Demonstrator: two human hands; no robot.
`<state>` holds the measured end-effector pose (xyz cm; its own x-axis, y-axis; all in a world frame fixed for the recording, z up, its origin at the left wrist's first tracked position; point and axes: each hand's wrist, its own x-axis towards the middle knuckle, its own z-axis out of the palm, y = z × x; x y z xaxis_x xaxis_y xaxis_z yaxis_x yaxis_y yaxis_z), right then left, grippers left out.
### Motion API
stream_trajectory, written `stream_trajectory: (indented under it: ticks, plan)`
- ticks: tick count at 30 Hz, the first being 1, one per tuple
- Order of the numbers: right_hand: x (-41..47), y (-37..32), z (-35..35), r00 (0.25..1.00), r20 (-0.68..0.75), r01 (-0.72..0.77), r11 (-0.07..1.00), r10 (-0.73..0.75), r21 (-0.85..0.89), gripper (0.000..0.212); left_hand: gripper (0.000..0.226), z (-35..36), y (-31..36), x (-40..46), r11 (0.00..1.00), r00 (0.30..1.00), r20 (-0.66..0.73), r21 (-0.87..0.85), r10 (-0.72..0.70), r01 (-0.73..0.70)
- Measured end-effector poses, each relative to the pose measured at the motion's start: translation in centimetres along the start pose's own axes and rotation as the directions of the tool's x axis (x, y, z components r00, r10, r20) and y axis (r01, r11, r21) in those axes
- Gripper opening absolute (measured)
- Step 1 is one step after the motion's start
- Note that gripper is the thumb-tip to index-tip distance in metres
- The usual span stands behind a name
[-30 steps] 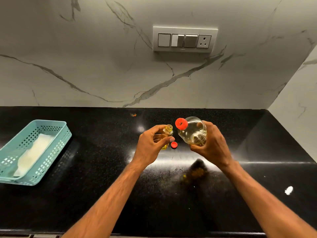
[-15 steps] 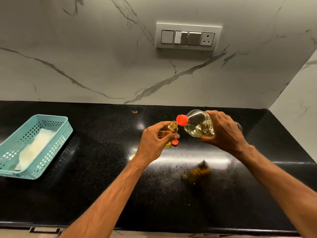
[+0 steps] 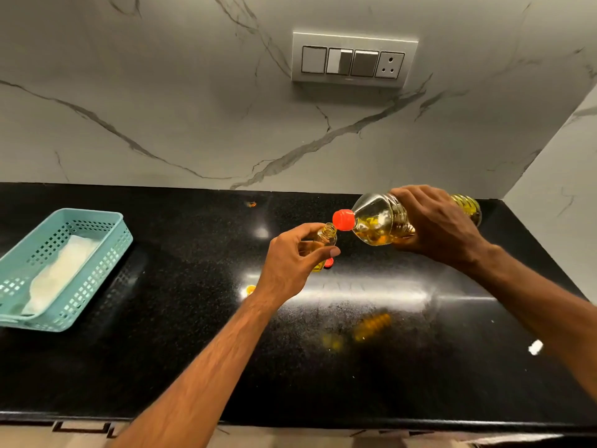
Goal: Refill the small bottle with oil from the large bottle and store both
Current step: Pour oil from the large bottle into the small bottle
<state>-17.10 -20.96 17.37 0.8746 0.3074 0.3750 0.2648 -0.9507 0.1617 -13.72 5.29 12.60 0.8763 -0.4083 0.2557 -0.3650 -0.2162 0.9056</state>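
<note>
My left hand grips the small clear bottle, which stands upright with its threaded mouth uncapped and a little yellow oil at its bottom. My right hand holds the large oil bottle tipped almost horizontal, neck pointing left. Its red cap is on and sits right beside and slightly above the small bottle's mouth. A small red cap lies on the black counter just behind my left thumb, partly hidden.
A teal perforated basket with a white cloth inside stands at the left of the black counter. A white speck lies at the right. The marble wall with a switch panel rises behind; a side wall closes the right.
My right hand has tilted the large bottle further toward horizontal and shifted it right, bringing its red cap next to the small bottle's mouth. My left hand has kept the small bottle in place.
</note>
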Motion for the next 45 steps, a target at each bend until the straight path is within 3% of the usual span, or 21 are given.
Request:
stream_trajectory:
  ticks: [45]
  plan:
    - [1.5,-0.1,-3.4,0.995,0.088,0.058,0.992,-0.048,-0.114,0.092,0.043,0.0,0.6,0.1,1.0,0.999,-0.034,0.003,0.019,-0.019]
